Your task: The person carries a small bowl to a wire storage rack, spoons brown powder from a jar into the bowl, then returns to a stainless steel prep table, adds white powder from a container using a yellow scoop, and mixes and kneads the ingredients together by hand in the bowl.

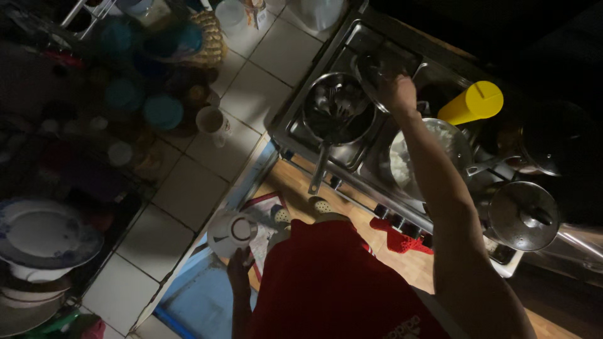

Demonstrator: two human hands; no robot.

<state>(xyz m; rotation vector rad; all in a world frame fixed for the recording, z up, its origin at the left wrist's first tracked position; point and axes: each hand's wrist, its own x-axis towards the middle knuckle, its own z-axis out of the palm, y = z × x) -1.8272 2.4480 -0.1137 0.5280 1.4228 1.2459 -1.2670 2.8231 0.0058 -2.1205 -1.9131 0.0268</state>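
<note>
Dim kitchen stove [352,154]: right hand [396,88] grips a lid [380,63] lifted off the pan [336,110]; left hand [239,267] holds a white bowl [231,232], unfilled.

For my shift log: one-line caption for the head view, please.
Right hand lifts a glass lid over the stove; left hand holds a white saucer.

The glossy white ceramic cup [233,231] is showing a smooth glazed finish. The round polished-metal pot lid [384,70] is reflecting light, as is the brushed stainless-steel stove top [352,157]. The domed metal lid with knob [523,215] is appearing smooth and shiny. The yellow plastic cylindrical bottle [471,103] is looking matt. The white tiled counter [188,182] is appearing smooth, with dark grout lines. The red cloth garment [326,282] is looking soft and matt.
</note>
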